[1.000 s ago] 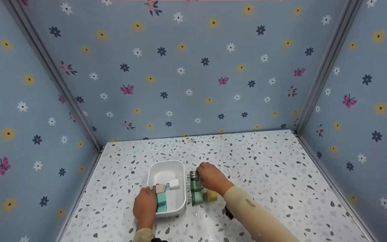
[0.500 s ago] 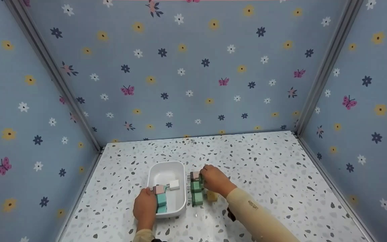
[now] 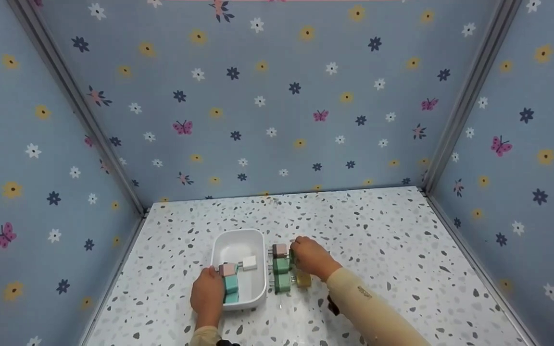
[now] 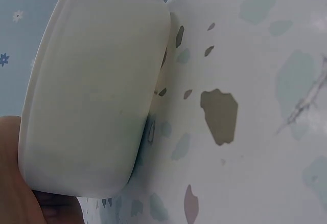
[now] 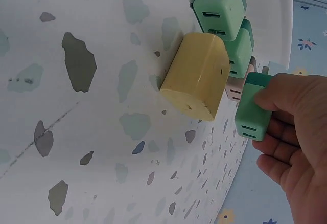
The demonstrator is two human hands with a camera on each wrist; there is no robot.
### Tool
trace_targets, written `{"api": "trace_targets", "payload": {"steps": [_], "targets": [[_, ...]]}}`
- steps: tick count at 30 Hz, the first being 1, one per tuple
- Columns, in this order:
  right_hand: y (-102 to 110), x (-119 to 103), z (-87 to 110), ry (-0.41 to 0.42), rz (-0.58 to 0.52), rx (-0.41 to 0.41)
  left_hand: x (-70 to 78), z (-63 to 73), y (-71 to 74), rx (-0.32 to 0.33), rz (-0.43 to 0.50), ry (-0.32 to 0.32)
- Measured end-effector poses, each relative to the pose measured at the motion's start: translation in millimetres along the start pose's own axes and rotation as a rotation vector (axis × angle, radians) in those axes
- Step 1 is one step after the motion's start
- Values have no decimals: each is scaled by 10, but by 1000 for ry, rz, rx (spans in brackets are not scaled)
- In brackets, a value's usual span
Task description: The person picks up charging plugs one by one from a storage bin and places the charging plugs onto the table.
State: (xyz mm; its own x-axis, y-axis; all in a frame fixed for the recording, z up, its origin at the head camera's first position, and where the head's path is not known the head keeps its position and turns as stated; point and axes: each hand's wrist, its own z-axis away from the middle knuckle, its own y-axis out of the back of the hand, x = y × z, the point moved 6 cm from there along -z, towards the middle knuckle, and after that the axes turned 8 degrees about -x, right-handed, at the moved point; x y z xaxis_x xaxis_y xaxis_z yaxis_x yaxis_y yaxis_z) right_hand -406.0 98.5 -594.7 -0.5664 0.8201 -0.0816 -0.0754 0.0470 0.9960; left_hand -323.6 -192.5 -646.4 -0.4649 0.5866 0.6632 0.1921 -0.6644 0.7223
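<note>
My left hand (image 3: pixel 207 293) grips the left side of a white plastic tub (image 3: pixel 238 235). Inside lie a white USB charger (image 3: pixel 249 262), a pink USB charger (image 3: pixel 228 269) and turquoise ones (image 3: pixel 231 284). To the right of the tub, my right hand (image 3: pixel 313 257) pinches a green USB charger (image 5: pixel 254 106) between thumb and fingers, its port end facing the right wrist camera. Beside it, a pink charger (image 3: pixel 280 250) and two green chargers (image 3: pixel 281 282) stand in a column along the tub, prongs toward it. A yellow charger (image 5: pixel 196 75) lies right of the nearest green one.
The speckled white tabletop (image 3: pixel 378 240) is enclosed by flowered blue panels (image 3: pixel 277 96) at the back and both sides. Grey metal posts (image 3: pixel 469 96) mark the corners. The tub's outer wall (image 4: pixel 97 81) fills much of the left wrist view.
My right hand has shifted slightly to the right with the green charger, uncovering the pink charger at the far end of the column. The left hand and tub stay put.
</note>
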Motion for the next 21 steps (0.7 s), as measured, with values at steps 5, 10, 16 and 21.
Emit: {"api": "trace_targets", "payload": {"steps": [5,10,16,21], "targets": [[-31,26,0,-13,-10,-27,1,2,2,3,16,8],[-60,40,2,-17,-22,-40,-7,-6,-1,4,18,26],[-110,62,5,-18,-3,-60,2,9,18,-14,7,8],[-152,70,7,-25,-5,-91,0,17,19,0,11,-3]]}}
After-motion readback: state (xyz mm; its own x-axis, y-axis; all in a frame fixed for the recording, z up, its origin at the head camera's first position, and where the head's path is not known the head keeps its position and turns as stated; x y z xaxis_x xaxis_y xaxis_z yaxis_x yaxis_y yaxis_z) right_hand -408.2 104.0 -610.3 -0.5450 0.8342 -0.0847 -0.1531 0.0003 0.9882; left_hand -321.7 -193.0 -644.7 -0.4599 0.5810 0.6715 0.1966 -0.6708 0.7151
